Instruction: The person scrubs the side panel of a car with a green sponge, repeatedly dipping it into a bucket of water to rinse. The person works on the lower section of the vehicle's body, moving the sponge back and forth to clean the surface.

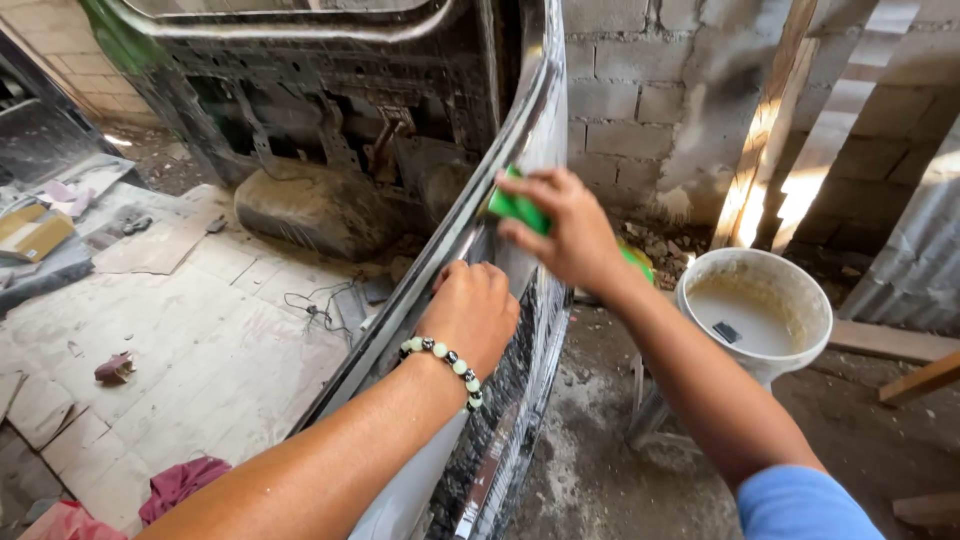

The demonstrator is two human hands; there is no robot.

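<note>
Your left hand [472,312], beaded bracelet [447,360] at the wrist, clenches on the car door [520,130] edge at centre frame. Just above, your right hand [565,228] grasps a green sponge [517,207] against that panel. At right stands a white bucket [800,285].

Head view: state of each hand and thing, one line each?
left hand: closed, pressed on the panel edge, bead bracelet on its wrist
right hand: grip closed on the green block, against the panel
green block: held, partly hidden by fingers
car door panel: upright, stripped, wet and speckled
white bucket: upright, open, cloudy liquid inside
red rag: crumpled on the floor
</note>
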